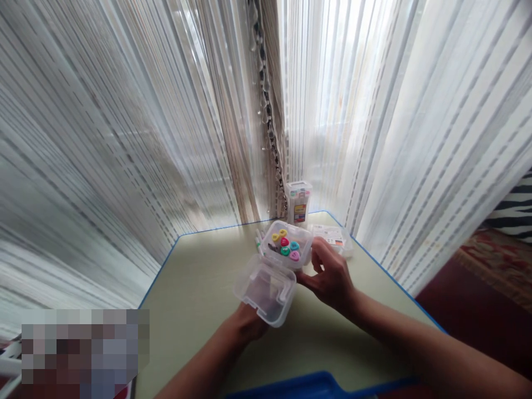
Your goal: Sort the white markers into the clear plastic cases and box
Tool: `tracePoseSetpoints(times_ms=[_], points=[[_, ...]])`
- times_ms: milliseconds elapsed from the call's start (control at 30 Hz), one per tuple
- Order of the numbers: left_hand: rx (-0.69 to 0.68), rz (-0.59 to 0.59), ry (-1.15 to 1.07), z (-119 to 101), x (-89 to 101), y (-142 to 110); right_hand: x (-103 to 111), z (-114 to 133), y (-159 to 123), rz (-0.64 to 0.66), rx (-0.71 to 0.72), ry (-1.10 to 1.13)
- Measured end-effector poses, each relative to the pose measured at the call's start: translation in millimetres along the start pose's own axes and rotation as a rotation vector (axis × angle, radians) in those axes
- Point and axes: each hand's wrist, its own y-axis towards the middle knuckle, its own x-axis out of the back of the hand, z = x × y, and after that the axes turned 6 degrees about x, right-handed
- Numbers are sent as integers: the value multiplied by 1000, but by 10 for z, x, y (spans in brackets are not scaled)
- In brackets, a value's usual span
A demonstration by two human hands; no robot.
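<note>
A small clear plastic box [300,235] is tilted above the table with its hinged lid [274,285] swung open toward me. Inside lie several small rounded pieces [285,251] in yellow, red, green, blue and pink, plus a dark piece. My right hand [332,274] is closed on the box's right side, thumb low near the hinge and fingers curled at the wall. Under the open lid, my left hand [251,321] supports the box from below; its fingers are mostly hidden behind the clear plastic.
Behind the box, a tall clear case [298,205] of markers stands at the table's far edge. A flat clear case [330,235] lies right of it, and white pens [258,241] lie left. The pale table [187,288] has blue edging; string curtains [166,111] hang beyond.
</note>
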Motion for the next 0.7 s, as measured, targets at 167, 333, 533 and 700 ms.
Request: tracePoseSetpoints(times_ms=[167, 333, 533, 700], points=[[58, 61, -105, -24, -19, -77, -6, 114, 3, -14, 36, 35], [180, -19, -240, -51, -5, -123, -61, 231, -48, 31, 158, 116], [349, -153, -519, 145, -19, -116, -104, 274, -122, 120, 204, 140], [224, -100, -849, 138, 4, -61, 7, 204, -121, 162, 208, 190]])
